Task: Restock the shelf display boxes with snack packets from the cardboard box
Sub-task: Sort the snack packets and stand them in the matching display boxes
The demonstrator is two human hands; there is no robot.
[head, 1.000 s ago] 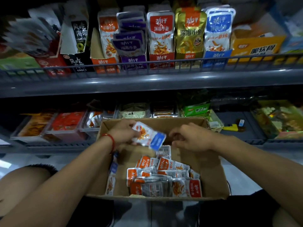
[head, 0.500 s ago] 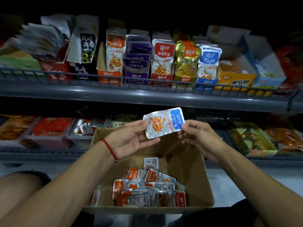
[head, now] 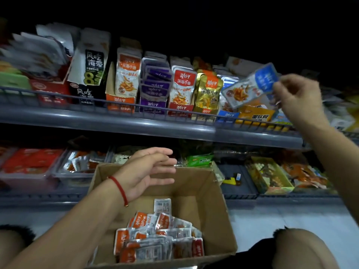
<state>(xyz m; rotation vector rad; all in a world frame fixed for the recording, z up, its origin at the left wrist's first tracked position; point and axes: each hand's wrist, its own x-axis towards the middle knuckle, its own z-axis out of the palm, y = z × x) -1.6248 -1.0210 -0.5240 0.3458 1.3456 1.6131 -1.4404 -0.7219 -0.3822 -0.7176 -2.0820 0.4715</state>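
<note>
One blue-and-silver snack packet (head: 250, 88) is lifted toward the upper shelf (head: 155, 125), pinched at its blue top edge between the thumb and fingertips of the person's right hand (head: 295, 96). It hangs tilted just in front of the blue display box (head: 226, 114) at the right of the row, above the shelf's wire rail and not yet inside. The left hand (head: 147, 171) hovers above the far rim of the cardboard box (head: 219, 210), fingers straight and loosely spread, holding nothing. Dozens of orange-and-silver packets (head: 159, 237) lie heaped at the near end of that box.

The packet looks light, thin and floppy, its foil skin probably slick; a pinch on the flat sealed edge, as here, seems the surest hold, letting the loose end drop first into the display box.

Half a second earlier both hands held this packet low over the cardboard box, the left supporting it from beneath. Since then the left has let go and the right has carried it up and rightward to the shelf.
</note>
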